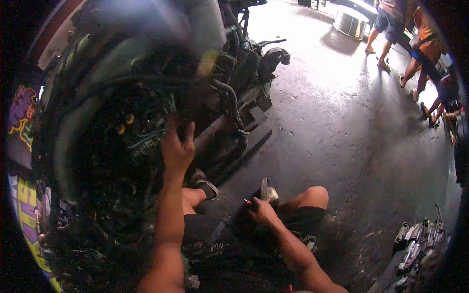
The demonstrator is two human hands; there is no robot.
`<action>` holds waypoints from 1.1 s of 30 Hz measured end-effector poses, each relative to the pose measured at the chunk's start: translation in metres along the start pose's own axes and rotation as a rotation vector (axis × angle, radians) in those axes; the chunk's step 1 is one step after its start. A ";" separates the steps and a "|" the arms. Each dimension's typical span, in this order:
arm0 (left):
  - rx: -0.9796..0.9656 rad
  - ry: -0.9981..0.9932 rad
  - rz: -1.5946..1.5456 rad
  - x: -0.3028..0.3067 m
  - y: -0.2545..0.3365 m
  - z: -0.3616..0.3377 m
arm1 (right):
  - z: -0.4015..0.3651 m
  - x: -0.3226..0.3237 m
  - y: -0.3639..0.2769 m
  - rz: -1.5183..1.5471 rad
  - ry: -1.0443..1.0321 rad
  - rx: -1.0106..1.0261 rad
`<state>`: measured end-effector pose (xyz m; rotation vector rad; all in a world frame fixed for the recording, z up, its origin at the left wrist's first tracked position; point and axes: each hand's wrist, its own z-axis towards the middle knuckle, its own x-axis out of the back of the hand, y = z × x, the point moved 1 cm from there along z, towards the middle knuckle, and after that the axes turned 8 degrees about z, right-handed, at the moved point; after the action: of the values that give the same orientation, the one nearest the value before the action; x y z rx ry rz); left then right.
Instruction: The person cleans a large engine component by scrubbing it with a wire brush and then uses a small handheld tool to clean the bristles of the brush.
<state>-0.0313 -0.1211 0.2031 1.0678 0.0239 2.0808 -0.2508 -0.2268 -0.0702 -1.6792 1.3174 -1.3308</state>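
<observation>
My left hand point(178, 151) is raised in front of a dark vehicle engine bay point(139, 124), thumb held apart from the fingers. Its fingertips are dim against hoses and metal parts, and nothing shows in its grasp. Down by my lap, my right hand point(264, 211) is closed around a small tool with a red and black handle point(248, 201). The tool's working end is hidden. Thin metal lines point(146, 138) and two yellow-orange pieces point(125, 124) show inside the engine bay, left of my left hand. A blurred yellow patch point(208, 62) lies above it.
I sit on a dark, wet-looking floor point(312, 141) with my legs bent. Exposed hoses and brackets point(234, 105) edge the vehicle. Metal parts point(417, 244) lie at lower right. Several people point(391, 29) are at upper right, near a shiny round drum point(350, 23).
</observation>
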 end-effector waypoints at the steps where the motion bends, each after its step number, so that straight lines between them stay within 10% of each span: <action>1: 0.028 -0.016 0.009 0.001 -0.002 0.001 | 0.002 -0.003 0.005 -0.011 0.000 0.023; 14: 0.103 -0.199 -0.012 -0.048 0.006 0.092 | -0.001 -0.008 0.026 -0.030 0.162 0.144; 17: 0.206 -0.302 -0.566 -0.060 -0.011 0.077 | 0.009 0.002 0.013 0.014 0.086 0.092; 19: -0.072 -0.135 0.266 -0.083 -0.025 0.100 | -0.007 0.006 -0.006 0.087 0.135 0.050; 23: 0.081 -0.275 0.068 -0.072 -0.005 0.099 | -0.002 0.001 0.008 0.012 0.036 -0.011; 25: -0.298 -0.210 0.342 -0.062 -0.023 0.063 | 0.009 -0.017 0.039 -0.029 0.025 -0.006; 26: -0.647 0.237 0.548 -0.082 -0.050 0.051 | 0.001 -0.008 0.036 0.010 0.105 0.264; 28: -0.047 -0.057 -0.205 -0.102 -0.059 0.055 | 0.017 -0.017 0.047 -0.032 -0.011 0.034; 30: 0.222 -0.308 -0.033 -0.070 -0.001 0.095 | 0.010 -0.012 0.044 -0.015 0.020 -0.029; 33: -0.007 -0.177 -0.012 -0.077 0.005 0.114 | -0.001 -0.009 0.035 -0.064 -0.009 0.064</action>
<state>0.0713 -0.2102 0.2260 1.2402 -0.0645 1.9668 -0.2626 -0.2293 -0.1037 -1.6951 1.2125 -1.3859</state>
